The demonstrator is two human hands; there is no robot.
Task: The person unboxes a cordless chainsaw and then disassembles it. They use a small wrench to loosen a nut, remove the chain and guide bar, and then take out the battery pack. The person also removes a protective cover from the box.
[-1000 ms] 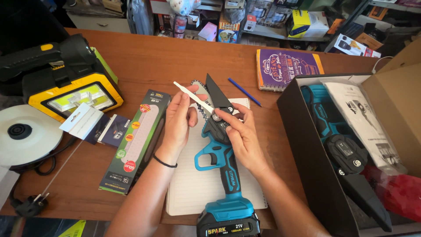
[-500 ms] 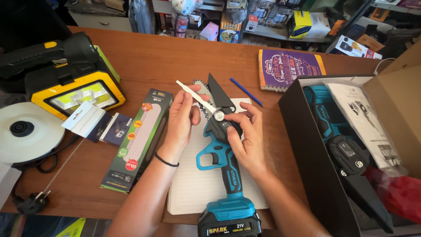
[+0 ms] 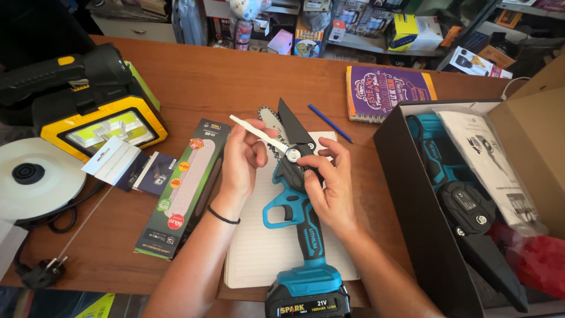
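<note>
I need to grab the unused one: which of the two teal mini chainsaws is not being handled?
The mini chainsaw lying in the open cardboard box; the other saw lies on the notepad under both hands.

my right hand (image 3: 332, 185) hides the saw (image 3: 300, 235) body's side; its battery and the box (image 3: 412, 194) run off frame.

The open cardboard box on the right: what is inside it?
Inside the cardboard box lie a second teal mini chainsaw, a bagged paper manual and something red. Whatever lies beneath them is covered.
</note>
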